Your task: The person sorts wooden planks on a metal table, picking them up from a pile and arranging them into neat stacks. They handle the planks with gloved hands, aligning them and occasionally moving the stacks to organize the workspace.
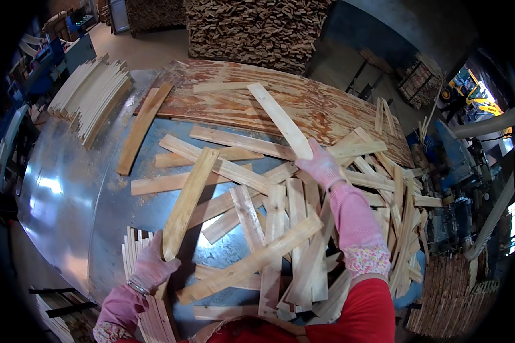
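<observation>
My left hand (153, 264), in a pink glove, is closed on the near end of a yellowish wooden slat (190, 203), which slants up and away above the metal table. The fingers of my right hand (319, 164), also gloved, are wrapped round the near end of a paler wooden slat (280, 121); its far end reaches over a reddish plywood sheet (229, 74). Between and below my hands lies a loose heap of wooden slats (274, 220), crossing one another at many angles. Next to my left wrist stands a neat row of slats (133, 246).
An orderly stack of pale slats (91, 97) sits at the table's far left. The metal tabletop (68, 188) has sawdust on it. Beyond the table rises a large pile of wood pieces (254, 31). Machinery and a grey hose (492, 220) stand at the right.
</observation>
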`<state>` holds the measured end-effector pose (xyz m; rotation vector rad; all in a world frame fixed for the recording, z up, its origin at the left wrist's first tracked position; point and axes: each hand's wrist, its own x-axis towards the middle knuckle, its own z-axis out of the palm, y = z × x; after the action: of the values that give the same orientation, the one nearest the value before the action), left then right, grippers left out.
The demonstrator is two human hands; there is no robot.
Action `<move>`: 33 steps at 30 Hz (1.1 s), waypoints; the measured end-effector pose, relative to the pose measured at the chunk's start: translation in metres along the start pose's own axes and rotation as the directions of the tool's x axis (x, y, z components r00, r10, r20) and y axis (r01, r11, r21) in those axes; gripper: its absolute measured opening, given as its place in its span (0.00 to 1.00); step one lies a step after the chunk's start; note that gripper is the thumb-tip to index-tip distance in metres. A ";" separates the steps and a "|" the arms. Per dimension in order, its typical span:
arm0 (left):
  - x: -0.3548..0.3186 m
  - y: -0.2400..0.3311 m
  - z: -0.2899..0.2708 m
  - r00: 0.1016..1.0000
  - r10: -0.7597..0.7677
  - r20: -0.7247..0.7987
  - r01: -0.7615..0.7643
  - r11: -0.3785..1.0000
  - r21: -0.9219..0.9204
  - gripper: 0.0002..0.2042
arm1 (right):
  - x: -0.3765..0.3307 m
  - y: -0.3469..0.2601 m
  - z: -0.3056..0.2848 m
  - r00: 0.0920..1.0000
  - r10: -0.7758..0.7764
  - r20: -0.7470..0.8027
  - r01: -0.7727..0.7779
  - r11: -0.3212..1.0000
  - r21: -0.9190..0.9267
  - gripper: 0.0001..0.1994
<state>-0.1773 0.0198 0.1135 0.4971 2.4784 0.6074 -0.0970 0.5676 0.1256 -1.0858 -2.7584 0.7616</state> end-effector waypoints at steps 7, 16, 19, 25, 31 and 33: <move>0.008 0.005 0.009 0.998 -0.037 0.041 0.042 0.990 -0.135 0.52 | 0.126 -0.116 0.054 0.991 -0.057 0.123 0.057 0.998 -0.004 0.43; 0.022 -0.015 0.046 1.000 -0.010 0.003 0.010 0.969 -0.246 0.55 | 0.079 -0.056 0.029 0.966 -0.113 0.232 0.169 0.956 -0.238 0.39; 0.017 -0.011 0.048 0.999 0.041 -0.029 -0.047 0.965 -0.257 0.53 | 0.031 0.013 -0.011 0.977 0.028 0.210 0.047 0.939 -0.341 0.43; 0.024 0.006 0.051 0.982 0.125 -0.144 -0.141 0.984 -0.105 0.52 | -0.024 0.089 -0.026 0.992 0.056 0.111 -0.024 0.963 -0.268 0.51; 0.180 0.051 -0.026 0.925 0.117 -0.361 0.002 0.950 0.313 0.48 | -0.021 0.086 0.005 0.994 0.087 0.071 -0.081 0.994 -0.077 0.51; 0.245 0.070 -0.064 0.955 0.035 -0.293 0.060 0.949 0.309 0.43 | -0.001 0.099 0.023 0.993 0.099 0.065 -0.101 0.995 0.026 0.51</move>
<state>-0.3917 0.1699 0.0975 0.5421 2.8839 0.2941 -0.0408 0.6189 0.0590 -1.2230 -2.7531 0.8605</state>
